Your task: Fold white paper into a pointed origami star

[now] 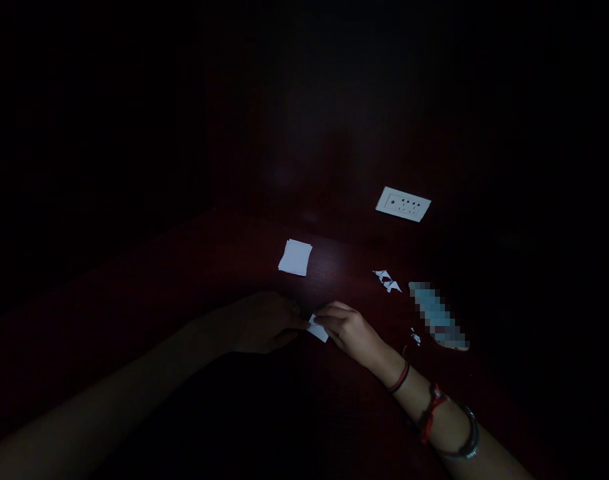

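Note:
A small piece of white paper (318, 331) with a folded look lies on the dark red table between my hands. My left hand (267, 323), in deep shadow, pinches its left edge with thumb and fingertips. From the other side, my right hand (348, 331) has its fingers closed over the paper's upper right part, hiding some of it. Beyond my hands sits a stack of white square paper sheets (295, 258). To the right of my right hand lie small folded white paper pieces (387, 281).
A phone-shaped object (437, 317), blurred out, lies on the right of the table (234, 267). Tiny white paper bits (415, 337) are beside it. A white socket panel (403, 204) is on the dark upright surface behind. Most surroundings are too dark to make out.

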